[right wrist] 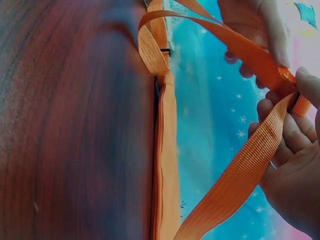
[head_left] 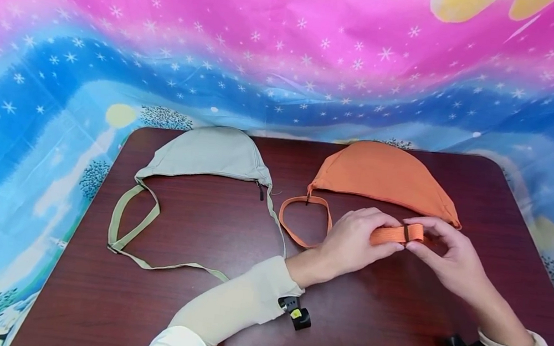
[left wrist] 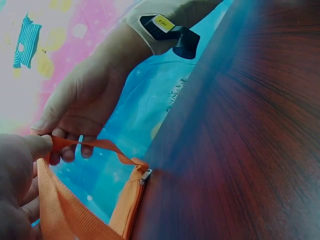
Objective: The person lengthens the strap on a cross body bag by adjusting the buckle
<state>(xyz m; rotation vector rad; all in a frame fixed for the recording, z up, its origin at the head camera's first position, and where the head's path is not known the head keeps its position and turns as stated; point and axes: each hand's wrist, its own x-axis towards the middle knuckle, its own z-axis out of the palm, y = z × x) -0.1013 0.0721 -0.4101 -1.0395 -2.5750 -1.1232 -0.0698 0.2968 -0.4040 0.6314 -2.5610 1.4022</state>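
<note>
An orange crescent-shaped bag (head_left: 382, 172) lies on the table, its long edge facing me. Its orange strap (head_left: 386, 235) is raised above the wood, running between both hands. My left hand (head_left: 358, 239) pinches the strap between thumb and fingers, just left of a dark slider buckle (head_left: 406, 233). On the other side of that buckle, my right hand (head_left: 453, 262) pinches a short fold of strap. The thumbs almost meet. In the right wrist view the strap (right wrist: 245, 160) hangs from the right hand (right wrist: 300, 165) towards the bag. A zipper pull (left wrist: 145, 176) shows in the left wrist view.
A pale grey-green bag (head_left: 209, 152) rests at the left, its strap (head_left: 139, 221) looped out over the dark wooden table (head_left: 252, 326). Printed cloth (head_left: 288, 57) hangs behind the table. Part of the orange strap forms a loop (head_left: 282, 218) near the left wrist.
</note>
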